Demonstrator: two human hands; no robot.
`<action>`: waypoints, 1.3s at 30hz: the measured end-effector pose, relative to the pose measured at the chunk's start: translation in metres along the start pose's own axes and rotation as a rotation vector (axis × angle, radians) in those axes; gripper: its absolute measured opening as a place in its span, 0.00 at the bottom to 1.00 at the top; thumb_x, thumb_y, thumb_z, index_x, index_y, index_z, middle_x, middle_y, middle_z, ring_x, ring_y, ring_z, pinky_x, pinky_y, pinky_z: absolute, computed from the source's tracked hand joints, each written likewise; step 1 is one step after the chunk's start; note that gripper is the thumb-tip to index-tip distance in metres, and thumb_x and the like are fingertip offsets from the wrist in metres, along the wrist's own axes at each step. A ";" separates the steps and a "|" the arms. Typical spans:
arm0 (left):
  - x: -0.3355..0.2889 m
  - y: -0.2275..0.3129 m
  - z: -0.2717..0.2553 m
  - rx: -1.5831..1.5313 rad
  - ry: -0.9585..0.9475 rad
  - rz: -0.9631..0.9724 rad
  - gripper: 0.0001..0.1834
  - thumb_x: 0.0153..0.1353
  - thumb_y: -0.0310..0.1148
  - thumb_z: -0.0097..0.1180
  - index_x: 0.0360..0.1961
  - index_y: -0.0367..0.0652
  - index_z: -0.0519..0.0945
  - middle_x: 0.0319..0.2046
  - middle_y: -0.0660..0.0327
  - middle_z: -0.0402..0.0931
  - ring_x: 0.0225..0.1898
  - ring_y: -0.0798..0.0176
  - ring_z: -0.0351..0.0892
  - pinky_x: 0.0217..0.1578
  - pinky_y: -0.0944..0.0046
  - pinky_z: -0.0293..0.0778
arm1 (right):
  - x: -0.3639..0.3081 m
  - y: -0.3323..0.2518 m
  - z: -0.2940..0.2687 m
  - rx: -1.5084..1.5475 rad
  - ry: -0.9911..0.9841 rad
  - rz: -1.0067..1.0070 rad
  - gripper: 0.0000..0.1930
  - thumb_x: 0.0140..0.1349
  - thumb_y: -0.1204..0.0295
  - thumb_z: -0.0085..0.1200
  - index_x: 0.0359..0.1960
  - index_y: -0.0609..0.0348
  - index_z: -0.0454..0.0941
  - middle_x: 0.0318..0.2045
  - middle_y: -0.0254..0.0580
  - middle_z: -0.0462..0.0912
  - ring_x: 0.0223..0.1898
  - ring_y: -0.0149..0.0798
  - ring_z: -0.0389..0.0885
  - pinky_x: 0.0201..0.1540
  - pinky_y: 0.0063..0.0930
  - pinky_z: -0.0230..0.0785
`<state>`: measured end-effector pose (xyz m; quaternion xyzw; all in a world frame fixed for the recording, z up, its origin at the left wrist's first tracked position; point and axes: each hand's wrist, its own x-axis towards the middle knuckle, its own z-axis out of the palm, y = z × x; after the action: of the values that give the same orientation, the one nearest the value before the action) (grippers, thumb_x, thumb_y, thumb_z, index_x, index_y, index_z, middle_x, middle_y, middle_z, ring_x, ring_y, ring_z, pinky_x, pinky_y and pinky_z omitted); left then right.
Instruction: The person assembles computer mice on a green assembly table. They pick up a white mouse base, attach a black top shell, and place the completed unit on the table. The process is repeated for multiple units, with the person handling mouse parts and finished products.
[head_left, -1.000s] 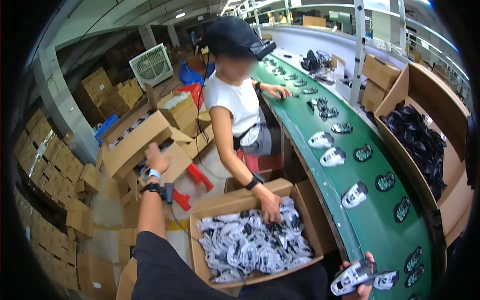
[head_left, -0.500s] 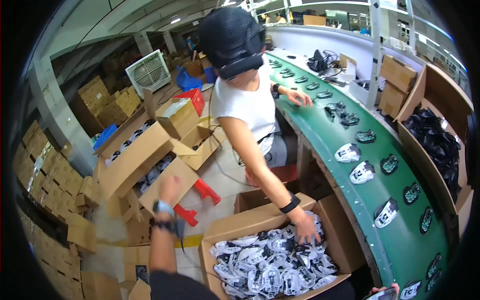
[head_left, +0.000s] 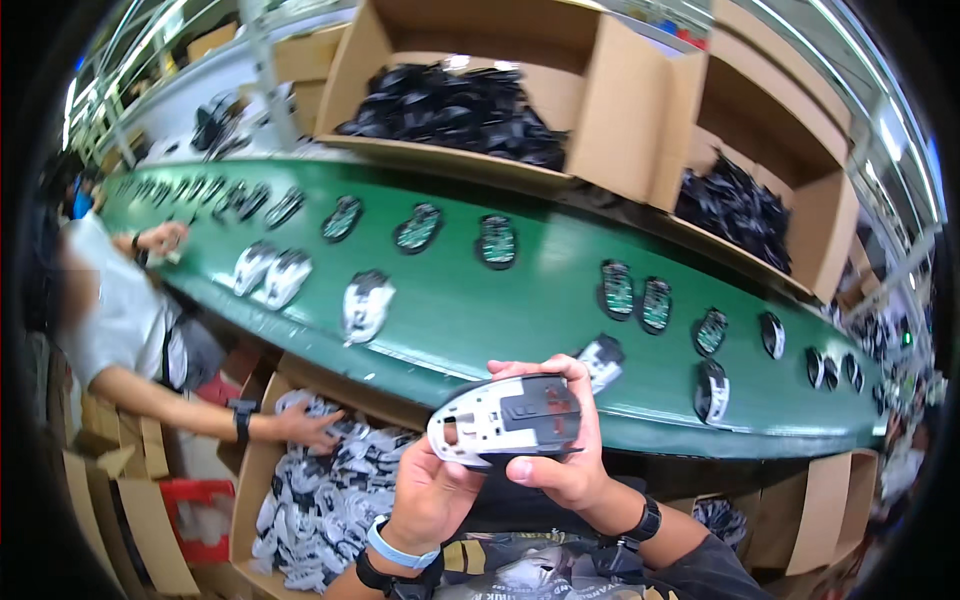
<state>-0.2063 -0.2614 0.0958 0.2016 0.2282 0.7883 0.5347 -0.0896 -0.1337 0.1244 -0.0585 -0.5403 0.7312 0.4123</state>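
A black and white computer mouse shell is held up in front of me, its inner side with cut-outs facing me. My left hand grips its white end from below. My right hand is wrapped round the black end, thumb along the near edge and fingers behind. Just beyond my hands lies another white and black mouse shell on the green conveyor belt. Mouse bases with green circuit boards sit in a row farther back. My fingers partly hide the shell's ends.
At the left, a co-worker's hand reaches into a cardboard box full of white shells. Large cartons of black parts stand behind the belt. An open carton is at the lower right.
My view has swung right from the boxes to the belt. My left hand, then away over the boxes at the left, has joined the right on the mouse shell in front of me.
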 end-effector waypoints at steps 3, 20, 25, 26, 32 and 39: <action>0.022 -0.029 0.035 -0.025 0.029 -0.062 0.28 0.73 0.42 0.63 0.64 0.33 0.73 0.60 0.52 0.80 0.59 0.56 0.83 0.62 0.53 0.78 | -0.010 -0.018 -0.043 -0.134 0.051 -0.140 0.44 0.52 0.75 0.78 0.66 0.57 0.58 0.64 0.57 0.73 0.72 0.52 0.69 0.74 0.50 0.62; 0.053 -0.101 0.097 0.270 -0.019 -0.104 0.40 0.67 0.46 0.70 0.71 0.35 0.68 0.65 0.52 0.76 0.65 0.54 0.78 0.65 0.51 0.75 | -0.039 -0.085 -0.145 -0.204 0.054 -0.270 0.40 0.46 0.76 0.83 0.60 0.64 0.72 0.58 0.59 0.83 0.68 0.57 0.78 0.73 0.54 0.67; 0.069 -0.089 0.102 0.344 -0.042 -0.148 0.30 0.56 0.41 0.81 0.50 0.39 0.73 0.54 0.56 0.82 0.54 0.60 0.83 0.56 0.58 0.80 | -0.038 -0.094 -0.147 -0.207 0.085 -0.315 0.37 0.47 0.75 0.82 0.60 0.62 0.74 0.58 0.52 0.82 0.68 0.57 0.77 0.71 0.50 0.69; 0.069 -0.087 0.101 0.350 -0.059 -0.149 0.25 0.57 0.38 0.81 0.42 0.41 0.74 0.52 0.56 0.83 0.52 0.62 0.84 0.56 0.59 0.78 | -0.038 -0.095 -0.147 -0.263 0.082 -0.318 0.37 0.48 0.74 0.82 0.60 0.62 0.74 0.58 0.51 0.82 0.68 0.58 0.77 0.71 0.50 0.69; 0.049 -0.083 0.072 0.306 -0.034 0.069 0.14 0.65 0.31 0.72 0.41 0.40 0.76 0.48 0.54 0.85 0.52 0.59 0.85 0.56 0.55 0.80 | -0.018 -0.078 -0.147 -0.354 -0.128 -0.258 0.41 0.47 0.74 0.82 0.64 0.58 0.72 0.65 0.52 0.75 0.71 0.52 0.73 0.72 0.49 0.67; 0.068 -0.095 0.060 1.458 -0.581 0.768 0.13 0.53 0.17 0.62 0.42 0.30 0.84 0.54 0.39 0.83 0.63 0.36 0.81 0.63 0.43 0.79 | -0.052 -0.048 -0.091 0.165 0.365 0.073 0.45 0.74 0.55 0.58 0.82 0.53 0.43 0.78 0.55 0.57 0.73 0.56 0.69 0.70 0.54 0.71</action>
<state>-0.1254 -0.1580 0.0951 0.7493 0.4465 0.4890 0.0068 0.0192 -0.0973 0.1086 -0.1756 -0.3923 0.7648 0.4800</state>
